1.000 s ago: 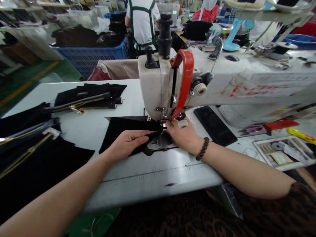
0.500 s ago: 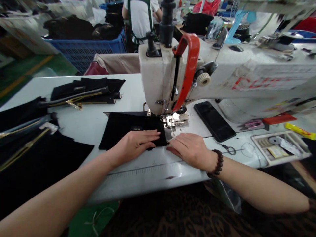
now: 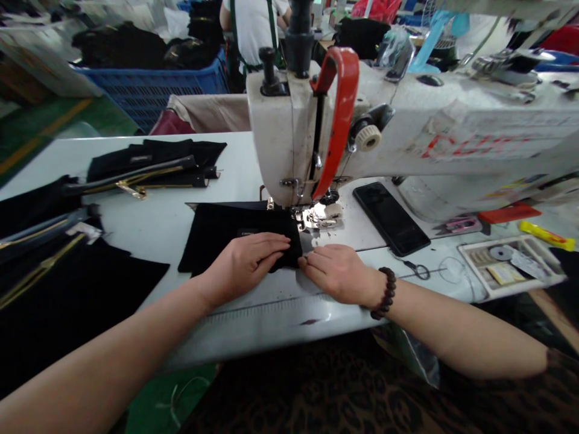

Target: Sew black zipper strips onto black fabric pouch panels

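A black fabric piece [image 3: 217,232] with a small label lies flat on the white sewing table, its right edge beside the lit presser foot [image 3: 316,218] of the sewing machine [image 3: 280,138]. My left hand [image 3: 248,259] rests on the fabric's lower right part, fingers pressed together and thumb close under them. At the fabric's lower right corner, my right hand [image 3: 337,271] has its fingers curled in a pinch on the edge. The label is partly covered by my left hand.
Black pieces with gold zippers [image 3: 140,172] lie at the left. A phone [image 3: 391,218], pink snips [image 3: 459,225] and a small tray [image 3: 474,265] are at the right. Behind the table stand a blue crate [image 3: 167,90] and a person in a white shirt [image 3: 253,36].
My right hand has moved slightly left and now pinches the fabric's corner. My left hand stays on the fabric. The whole view has shifted a little.
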Motion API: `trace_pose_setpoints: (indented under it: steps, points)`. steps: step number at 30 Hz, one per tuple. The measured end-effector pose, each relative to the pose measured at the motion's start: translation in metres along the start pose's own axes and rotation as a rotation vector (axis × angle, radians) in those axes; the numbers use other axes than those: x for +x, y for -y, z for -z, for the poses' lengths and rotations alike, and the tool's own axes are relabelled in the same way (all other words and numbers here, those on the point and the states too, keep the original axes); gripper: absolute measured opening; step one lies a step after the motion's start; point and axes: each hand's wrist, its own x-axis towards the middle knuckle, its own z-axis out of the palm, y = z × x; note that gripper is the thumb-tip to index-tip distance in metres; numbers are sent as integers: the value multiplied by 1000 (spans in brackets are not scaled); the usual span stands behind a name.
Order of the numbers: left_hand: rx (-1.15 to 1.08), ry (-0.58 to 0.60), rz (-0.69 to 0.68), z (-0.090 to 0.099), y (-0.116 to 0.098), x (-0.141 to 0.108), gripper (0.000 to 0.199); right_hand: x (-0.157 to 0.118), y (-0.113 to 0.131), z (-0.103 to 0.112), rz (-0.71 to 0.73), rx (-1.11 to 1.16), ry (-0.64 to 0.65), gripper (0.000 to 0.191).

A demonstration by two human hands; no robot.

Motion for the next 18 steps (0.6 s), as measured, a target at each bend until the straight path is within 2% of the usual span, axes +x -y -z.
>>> trace_pose_setpoints:
  steps: [3, 6, 11, 18]
  points:
    - [60, -6, -131, -5, -4, -3, 19, -2, -1, 1, 28, 19, 35, 25]
    - [127, 24, -201, -8, -7, -4, 20, -4, -2, 1, 42, 23, 24, 24]
    - [153, 72, -243, -7, -8, -2, 22, -4, -4, 1, 21, 28, 25, 25]
    - [207, 111, -289, -8, -8, -2, 24, -8, -3, 0, -99, 13, 32, 27]
